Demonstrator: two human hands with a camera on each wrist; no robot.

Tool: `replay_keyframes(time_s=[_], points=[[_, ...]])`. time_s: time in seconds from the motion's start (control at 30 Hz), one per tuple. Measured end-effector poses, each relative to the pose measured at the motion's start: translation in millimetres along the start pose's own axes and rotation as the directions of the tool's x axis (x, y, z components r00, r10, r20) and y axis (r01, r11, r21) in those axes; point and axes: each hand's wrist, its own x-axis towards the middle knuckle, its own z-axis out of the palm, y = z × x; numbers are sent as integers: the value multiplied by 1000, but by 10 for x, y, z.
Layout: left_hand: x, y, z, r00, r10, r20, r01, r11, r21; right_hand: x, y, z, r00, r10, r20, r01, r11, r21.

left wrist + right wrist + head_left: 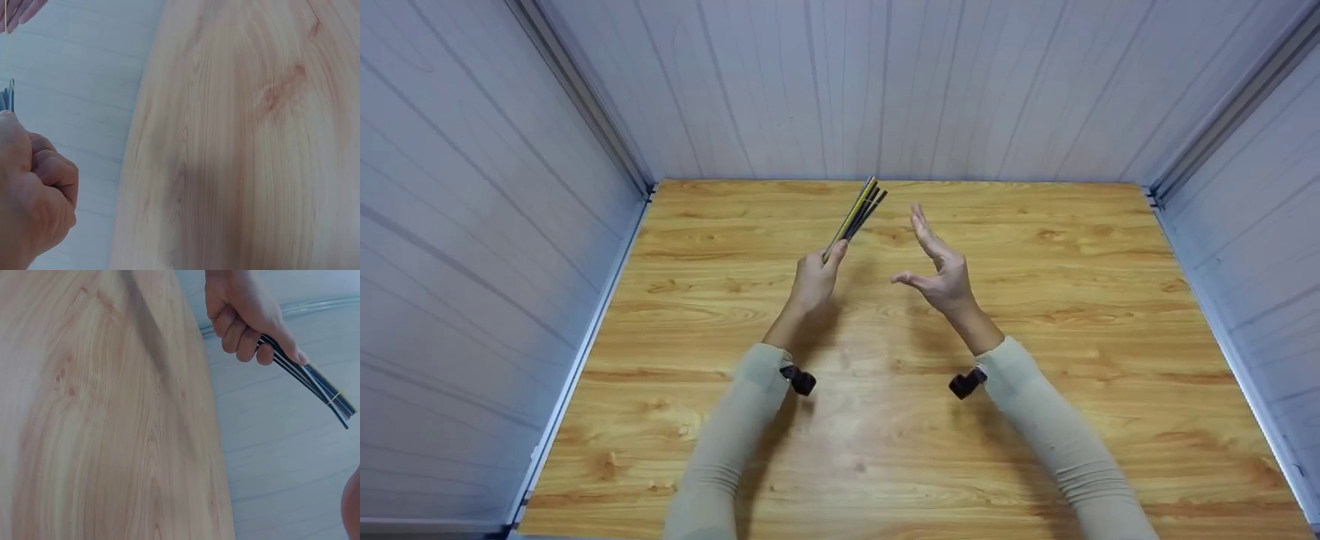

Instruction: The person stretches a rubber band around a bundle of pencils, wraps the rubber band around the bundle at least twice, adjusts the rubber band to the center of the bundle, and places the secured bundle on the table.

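My left hand (814,282) grips a bundle of slim, dark and yellow pencils (859,213) by the lower part, thumb laid along them. Their far ends fan out slightly toward the back wall. In the right wrist view, a thin pale rubber band (334,398) circles the pencils near those ends. My right hand (948,279) is held to the right of the bundle, apart from it, with thumb and fingers spread wide. Fingers (23,9) of that hand show at the left wrist view's top corner, where a thin pale line crosses them. The lower pencil ends are mostly hidden in the left hand.
Both hands are over a wood-grain table (862,450). Pale panels stand on three sides: a back wall (847,90), a left wall (472,262) and a right wall (1252,247). Small black cameras (802,381) are strapped at both wrists over light sleeves (735,420).
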Motion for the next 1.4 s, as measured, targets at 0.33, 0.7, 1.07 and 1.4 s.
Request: replay_keyframes(time_s=[0.33, 0.7, 1.07, 1.4], points=[[-170, 209, -24, 982, 190, -3, -190, 980, 52, 29, 2, 3, 906, 410, -102, -337, 846, 414], [-212, 160, -182, 957, 266, 119, -283, 947, 155, -3, 64, -51, 865, 498, -64, -391, 748, 535], [-217, 291, -345, 923, 252, 292, -349, 867, 357, -16, 133, -172, 860, 510, -13, -441, 755, 485], [-178, 401, -382, 865, 256, 432, -462, 742, 486, 5, 145, -247, 879, 464, 109, -472, 820, 324]])
